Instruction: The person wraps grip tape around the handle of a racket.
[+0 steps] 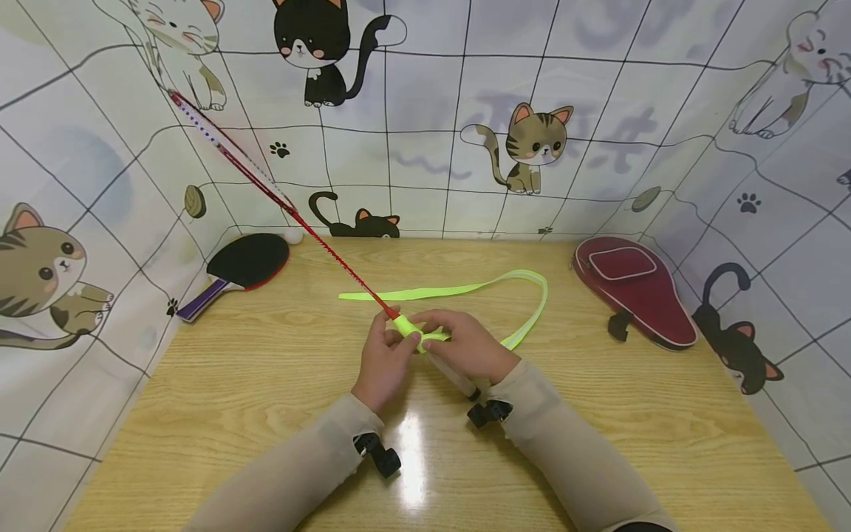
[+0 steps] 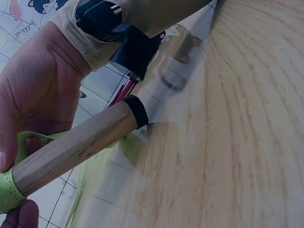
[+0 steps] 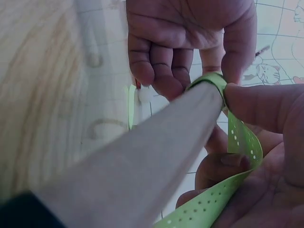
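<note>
A badminton racket [image 1: 346, 267] with a red shaft slants up to the left, its bare wooden handle [image 2: 78, 145] ending in a black cap. Yellow-green perforated grip tape [image 3: 237, 142] wraps the top of the handle, where it meets the shaft. My left hand [image 1: 385, 362] holds the racket there, thumb against the wrapped part. With its thumb and fingers, my right hand [image 1: 475, 347] pinches the tape beside the handle. From it the loose strip [image 1: 535, 310] curves away behind, across the table. The lower handle lies under my right hand in the head view.
A black table tennis bat [image 1: 249, 261] with a purple handle lies at the back left, a white ball [image 1: 293, 235] beside it. At the back right is a dark red bat case [image 1: 631, 288]. Cat-patterned walls [image 1: 425, 118] border the wooden table [image 1: 266, 414].
</note>
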Tool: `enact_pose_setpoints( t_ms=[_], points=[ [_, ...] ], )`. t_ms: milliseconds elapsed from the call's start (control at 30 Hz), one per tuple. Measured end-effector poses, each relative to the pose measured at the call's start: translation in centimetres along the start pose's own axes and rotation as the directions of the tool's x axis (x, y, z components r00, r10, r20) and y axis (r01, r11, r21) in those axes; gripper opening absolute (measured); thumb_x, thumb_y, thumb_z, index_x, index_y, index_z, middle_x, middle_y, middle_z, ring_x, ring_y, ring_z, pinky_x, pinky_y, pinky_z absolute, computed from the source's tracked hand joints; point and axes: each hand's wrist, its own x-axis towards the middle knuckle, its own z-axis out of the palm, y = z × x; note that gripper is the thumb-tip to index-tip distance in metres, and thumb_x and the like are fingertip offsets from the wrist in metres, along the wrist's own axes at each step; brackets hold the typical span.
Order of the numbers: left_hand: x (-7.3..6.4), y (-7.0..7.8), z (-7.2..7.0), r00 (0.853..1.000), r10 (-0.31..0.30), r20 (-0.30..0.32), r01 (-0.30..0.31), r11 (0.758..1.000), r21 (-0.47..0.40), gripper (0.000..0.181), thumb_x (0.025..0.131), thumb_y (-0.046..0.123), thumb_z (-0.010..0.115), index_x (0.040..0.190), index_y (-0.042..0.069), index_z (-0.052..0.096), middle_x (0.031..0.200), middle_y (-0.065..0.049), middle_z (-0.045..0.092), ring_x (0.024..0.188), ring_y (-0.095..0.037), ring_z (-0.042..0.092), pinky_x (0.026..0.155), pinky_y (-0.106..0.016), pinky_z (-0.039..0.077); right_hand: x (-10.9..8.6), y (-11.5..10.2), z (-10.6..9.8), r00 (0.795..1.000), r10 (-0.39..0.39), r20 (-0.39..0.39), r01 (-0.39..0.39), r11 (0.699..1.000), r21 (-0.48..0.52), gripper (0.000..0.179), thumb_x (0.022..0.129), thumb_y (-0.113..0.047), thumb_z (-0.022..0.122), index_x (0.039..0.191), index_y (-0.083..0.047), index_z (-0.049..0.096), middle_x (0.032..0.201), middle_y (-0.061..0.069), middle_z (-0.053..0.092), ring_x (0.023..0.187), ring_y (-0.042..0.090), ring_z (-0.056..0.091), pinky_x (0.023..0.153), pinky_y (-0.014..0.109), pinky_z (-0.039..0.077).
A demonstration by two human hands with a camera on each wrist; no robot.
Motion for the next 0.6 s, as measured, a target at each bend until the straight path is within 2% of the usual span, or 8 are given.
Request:
enact_pose_setpoints(
  t_ms=[333, 467, 600],
  points=[
    [0.09, 0.16, 0.16, 1.0, 0.002, -0.014, -0.002, 0.999, -0.04, 0.057, 0.1, 0.004, 0.062, 0.152, 0.011, 0.042, 0.102, -0.02, 0.073, 0.087, -0.018, 0.07, 0.088, -0.04, 0.057, 0.1, 0.42, -0.72, 1.0, -0.022, -0.016, 0.022, 1.0, -0.002, 0.041, 0.094, -0.002, 0.069, 0.133, -0.016, 0.072, 0.116, 0.004, 0.076, 0.113, 0.023, 0.068, 0.098, 0.047, 0.052],
    [0.1, 0.1, 0.21, 1.0, -0.004, -0.011, 0.003, 0.999, -0.05, 0.058, 0.099, 0.003, 0.062, 0.153, 0.009, 0.042, 0.103, -0.021, 0.072, 0.086, -0.018, 0.069, 0.088, -0.04, 0.057, 0.25, 0.7, -0.66, 0.999, -0.02, -0.031, 0.019, 1.0, -0.009, 0.038, 0.093, -0.003, 0.072, 0.129, -0.014, 0.073, 0.108, 0.001, 0.074, 0.108, 0.022, 0.066, 0.093, 0.044, 0.051],
    [0.1, -0.07, 0.26, 1.0, 0.001, 0.004, -0.001, 0.997, -0.079, 0.059, 0.098, 0.001, 0.06, 0.153, 0.007, 0.041, 0.103, -0.021, 0.072, 0.086, -0.017, 0.068, 0.089, -0.04, 0.057, 0.31, 0.65, -0.62, 0.999, -0.013, -0.036, 0.012, 1.0, -0.013, 0.037, 0.091, -0.002, 0.073, 0.126, -0.015, 0.074, 0.103, 0.001, 0.072, 0.104, 0.022, 0.064, 0.094, 0.044, 0.05]
  ],
)
